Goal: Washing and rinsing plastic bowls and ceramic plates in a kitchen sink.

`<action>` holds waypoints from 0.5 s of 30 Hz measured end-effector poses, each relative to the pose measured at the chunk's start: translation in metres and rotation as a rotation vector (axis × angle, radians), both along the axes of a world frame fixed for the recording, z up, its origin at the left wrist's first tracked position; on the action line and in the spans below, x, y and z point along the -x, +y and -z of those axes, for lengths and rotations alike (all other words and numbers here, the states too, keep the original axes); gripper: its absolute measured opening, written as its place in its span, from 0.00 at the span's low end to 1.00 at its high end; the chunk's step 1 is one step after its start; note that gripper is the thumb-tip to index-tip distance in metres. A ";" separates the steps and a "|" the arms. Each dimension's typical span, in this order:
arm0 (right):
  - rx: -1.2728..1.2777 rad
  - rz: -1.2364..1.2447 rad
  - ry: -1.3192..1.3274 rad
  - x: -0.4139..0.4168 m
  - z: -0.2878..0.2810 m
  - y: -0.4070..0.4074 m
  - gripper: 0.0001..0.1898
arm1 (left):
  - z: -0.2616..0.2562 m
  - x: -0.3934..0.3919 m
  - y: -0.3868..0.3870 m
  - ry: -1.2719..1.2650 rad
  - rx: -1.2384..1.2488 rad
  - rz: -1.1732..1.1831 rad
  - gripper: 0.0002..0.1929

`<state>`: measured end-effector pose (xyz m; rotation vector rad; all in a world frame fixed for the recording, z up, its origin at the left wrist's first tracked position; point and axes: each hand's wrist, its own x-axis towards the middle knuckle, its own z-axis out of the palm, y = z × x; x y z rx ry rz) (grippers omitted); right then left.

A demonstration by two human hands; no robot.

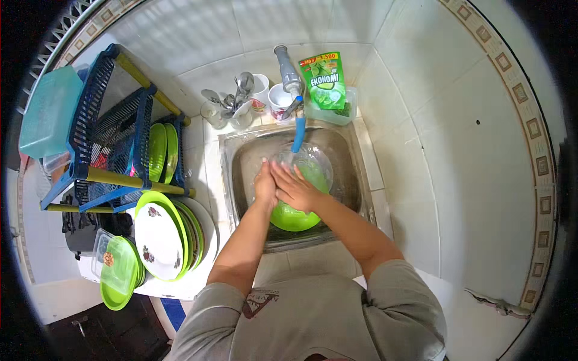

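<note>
Over a metal sink basin [347, 180], my left hand [265, 182] and my right hand [295, 187] press against each other, palm to palm, with fingers pointing towards the faucet. No object shows between them. Beneath them in the basin lie a bright green bowl [295, 221] and a clear bowl [323, 160], partly covered by my right hand. The blue hose end [299, 133] of the faucet [287, 70] hangs just beyond my fingertips, above the clear bowl. Whether water is running is hard to tell.
Behind the sink stand glasses with spoons [230, 101], white cups [280, 97] and a green Ekonomi soap pouch [325, 83] in a plastic tub [350, 113]. Left are a blue rack [144, 135], a stack with a floral plate [159, 241], and green plates [118, 295]. Tiled wall rises at right.
</note>
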<state>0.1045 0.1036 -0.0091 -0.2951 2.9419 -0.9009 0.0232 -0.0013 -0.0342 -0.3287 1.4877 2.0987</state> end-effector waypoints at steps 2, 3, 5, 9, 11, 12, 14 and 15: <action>-0.059 -0.121 -0.007 -0.024 -0.010 0.014 0.32 | -0.001 0.010 -0.008 -0.177 -0.041 0.127 0.27; -0.120 -0.237 -0.010 -0.034 -0.016 0.025 0.29 | -0.007 0.013 -0.007 -0.178 -0.046 0.132 0.27; -0.197 -0.228 -0.012 -0.051 -0.019 0.051 0.26 | -0.023 0.017 -0.003 -0.310 -0.035 0.273 0.28; -0.056 -0.096 -0.096 -0.052 -0.048 0.058 0.19 | -0.005 0.036 -0.005 -0.413 -0.101 0.463 0.29; 0.135 0.072 -0.161 -0.052 -0.061 0.052 0.17 | -0.016 0.029 0.012 -0.363 -0.076 0.386 0.29; 0.327 0.176 -0.148 -0.052 -0.058 0.052 0.16 | -0.023 0.025 0.022 -0.301 -0.053 0.304 0.30; 0.709 0.278 0.011 -0.043 -0.038 0.042 0.15 | -0.002 0.023 0.026 -0.056 0.025 0.181 0.30; 0.711 0.268 0.006 -0.036 -0.027 0.038 0.15 | 0.013 0.019 0.026 0.175 0.110 0.060 0.30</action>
